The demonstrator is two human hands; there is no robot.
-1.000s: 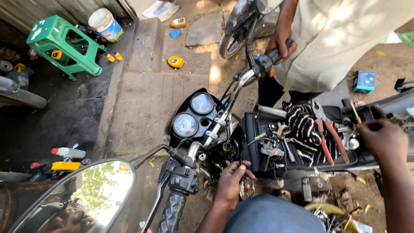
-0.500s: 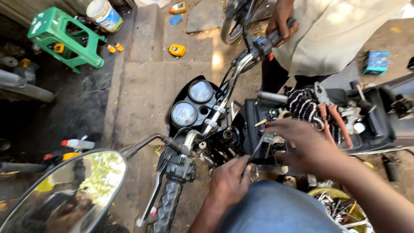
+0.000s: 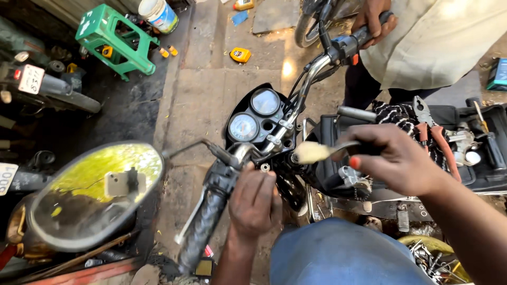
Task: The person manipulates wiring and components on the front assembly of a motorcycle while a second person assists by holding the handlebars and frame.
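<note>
Now my left hand (image 3: 253,203) pinches together at the handlebar clamp (image 3: 262,164) to steady it, while my right hand (image 3: 398,161) clamps a brush (image 3: 317,152), bristles aimed there.

Your right hand (image 3: 393,163) grips a small brush (image 3: 322,151) by its dark handle, level, its pale, worn bristle head pointing left just beside the motorcycle's steering head. Your left hand (image 3: 253,203) pinches a small silvery nut or bolt (image 3: 264,168) at the fingertips, right against the handlebar clamp, beside the left handlebar's black ribbed grip (image 3: 203,224), which slants down toward you.
</note>
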